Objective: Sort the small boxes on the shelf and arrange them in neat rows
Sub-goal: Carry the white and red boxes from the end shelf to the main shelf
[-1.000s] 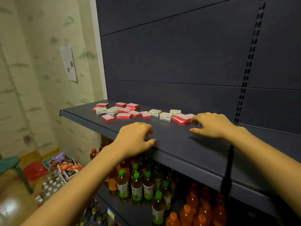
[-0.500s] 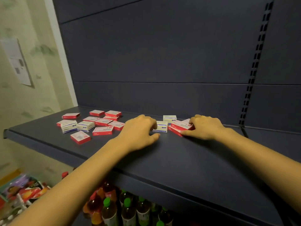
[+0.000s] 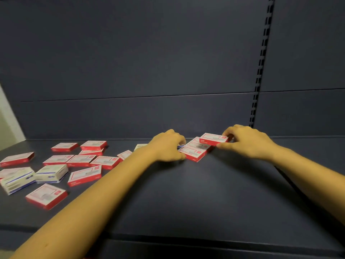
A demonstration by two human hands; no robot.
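While pinching the right end of the top red box with the right grip, holds it across two lower red boxes near the back of the shelf. Clamps the left grip on the left end of those, thumb in front. Leaves the scattered boxes lying well to the left, apart from both grips.

You had bare shelf from five to seven o'clock; scattered boxes crowded nine o'clock, and the back panel blocked twelve.

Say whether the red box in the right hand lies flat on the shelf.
No: right hand pinches red box, held above neighbouring red boxes.
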